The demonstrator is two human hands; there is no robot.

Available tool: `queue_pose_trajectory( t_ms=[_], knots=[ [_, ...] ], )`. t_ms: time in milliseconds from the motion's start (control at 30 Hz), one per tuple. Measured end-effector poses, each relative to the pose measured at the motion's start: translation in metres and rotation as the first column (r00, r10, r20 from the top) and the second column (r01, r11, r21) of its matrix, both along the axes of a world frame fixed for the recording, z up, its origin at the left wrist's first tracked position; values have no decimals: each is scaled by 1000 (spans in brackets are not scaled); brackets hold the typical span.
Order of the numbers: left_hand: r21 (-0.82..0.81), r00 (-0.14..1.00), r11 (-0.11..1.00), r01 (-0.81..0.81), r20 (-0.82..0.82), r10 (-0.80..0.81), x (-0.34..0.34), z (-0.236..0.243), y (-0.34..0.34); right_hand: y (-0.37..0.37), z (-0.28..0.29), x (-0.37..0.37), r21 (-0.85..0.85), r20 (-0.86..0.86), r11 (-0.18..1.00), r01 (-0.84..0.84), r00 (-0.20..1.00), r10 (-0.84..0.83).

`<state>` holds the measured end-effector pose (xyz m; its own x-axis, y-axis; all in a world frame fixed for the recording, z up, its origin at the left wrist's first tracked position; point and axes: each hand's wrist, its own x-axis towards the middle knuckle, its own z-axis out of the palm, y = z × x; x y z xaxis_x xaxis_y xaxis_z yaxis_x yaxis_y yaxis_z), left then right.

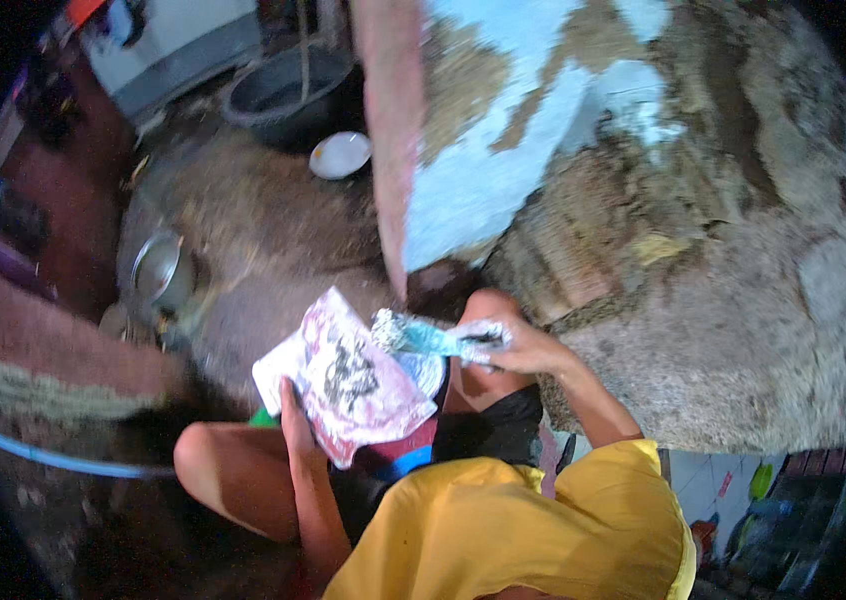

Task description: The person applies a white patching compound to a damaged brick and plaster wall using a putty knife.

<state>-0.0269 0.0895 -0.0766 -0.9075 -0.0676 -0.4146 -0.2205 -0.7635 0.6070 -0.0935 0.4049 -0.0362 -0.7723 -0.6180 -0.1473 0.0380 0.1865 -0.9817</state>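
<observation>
Left fingers (pixel 289 402): curled on foamy piece (pixel 368 395)
Right fingers (pixel 496 343): closed round brush (pixel 423 338) — beside piece
Floor (pixel 253 210): worn, beyond fingers — pot (pixel 181 283), bowl (pixel 342 156), tub (pixel 295 124)
Wall (pixel 463 205): peeling blue-white, ahead of right fingers

- The left hand (pixel 290 408) has its fingers hidden beneath the white-and-pink piece (pixel 383 390); the dark print on that piece is too blurred to read.
- White lather hides part of the right hand (pixel 503 345), and its fingertips blur against the blue brush (pixel 428 338).
- The piece covers much of the blue-and-white round thing (pixel 430 373) and the red thing (pixel 413 441).
- Only a sliver of something green (pixel 263 418) shows.
- The bottom edge cuts off the yellow shirt (pixel 503 520).
- An orange speck in the white bowl (pixel 341 156) is too small to identify.
</observation>
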Motion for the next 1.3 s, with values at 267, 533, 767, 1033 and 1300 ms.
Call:
queue_pose_trajectory(
  t_ms=[267,533,767,1033,1300],
  knots=[
    [100,998,995,30,-58,-24,-3,41,26,-2,46,55,-577,242,755,310,949,-204],
    [204,997,979,7,-80,10,-5,71,17,24,109,81,-636,-119,386,668,410,-904],
    [93,997,995,-34,-63,40,-7,42,12,58,113,65,-292,-941,224,930,-237,-242],
    [203,999,979,5,-37,3,-5,48,12,42,134,34,-210,-971,135,968,-190,-147],
    [192,999,981,22,-40,-15,-7,48,8,42,140,29,-122,-986,108,987,-107,-129]
  ],
)
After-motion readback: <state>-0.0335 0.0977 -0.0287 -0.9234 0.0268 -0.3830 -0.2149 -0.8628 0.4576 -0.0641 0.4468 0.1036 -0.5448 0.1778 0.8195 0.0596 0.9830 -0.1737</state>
